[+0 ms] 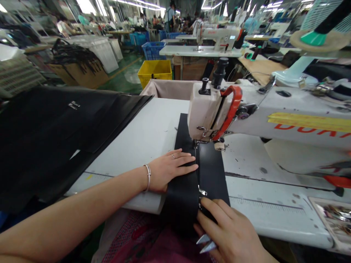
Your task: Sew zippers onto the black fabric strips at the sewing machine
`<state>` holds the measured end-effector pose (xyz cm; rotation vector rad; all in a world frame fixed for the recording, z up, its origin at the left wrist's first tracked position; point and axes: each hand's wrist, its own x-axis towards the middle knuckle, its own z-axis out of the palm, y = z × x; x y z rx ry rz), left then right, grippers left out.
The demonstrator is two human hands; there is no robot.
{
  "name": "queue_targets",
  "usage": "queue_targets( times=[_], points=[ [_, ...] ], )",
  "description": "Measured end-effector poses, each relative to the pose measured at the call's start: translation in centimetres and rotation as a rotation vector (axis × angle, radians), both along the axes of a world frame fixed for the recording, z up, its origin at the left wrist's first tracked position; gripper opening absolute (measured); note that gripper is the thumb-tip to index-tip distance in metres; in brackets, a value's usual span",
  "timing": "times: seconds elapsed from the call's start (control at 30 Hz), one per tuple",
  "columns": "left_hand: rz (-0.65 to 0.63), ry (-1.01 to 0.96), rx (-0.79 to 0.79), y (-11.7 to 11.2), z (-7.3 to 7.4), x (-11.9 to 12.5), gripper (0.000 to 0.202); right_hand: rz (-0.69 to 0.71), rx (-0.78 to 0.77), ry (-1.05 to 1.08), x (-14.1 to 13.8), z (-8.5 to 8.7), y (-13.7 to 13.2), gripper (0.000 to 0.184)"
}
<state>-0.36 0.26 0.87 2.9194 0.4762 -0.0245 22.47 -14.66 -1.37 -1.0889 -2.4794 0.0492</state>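
A black panel [212,171] is lying at the centre of the frame, running under the head of a sewing machine [246,117], with its near end drooping over the table edge at lower centre. A dark seam line is leading up it to the presser foot [195,144], so the panel is probably being kept straight for the needle. The left hand [174,168] is resting palm down just left of that line, fingers extended, slightly spread and gripping nothing; it seems to be holding the layer flat. At lower right of centre, the right hand [227,226] is curling around a silver-bladed tool [207,245], presumably keeping it ready, while its forefinger is reaching beside a small metal piece [202,191], perhaps a zip pull.

The tool's handle is hiding inside that hand, and whether the thumb is pinching the panel I cannot tell. The machine head is covering the panel's far right part, and the needle is too small to make out. At left, a pile of black sheets [55,131] is running off the frame; at lower right, the contents of a tray [318,212] are blurring together.
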Motion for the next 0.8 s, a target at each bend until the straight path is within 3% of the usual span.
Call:
queue_targets(
  times=[0.63,0.73,0.8],
  points=[
    [0.034,-0.038,-0.008,0.5,-0.3,0.0,0.084,0.015,-0.074,0.047,0.0,-0.2,0.8,0.028],
    [0.026,-0.069,0.012,0.3,-0.6,-0.1,0.080,-0.006,-0.167,0.077,0.3,0.5,2.3,0.021],
    [-0.010,-0.085,0.029,0.0,-1.0,-0.2,0.079,-0.091,-0.198,0.104,0.6,0.9,4.5,0.017]
  ],
)
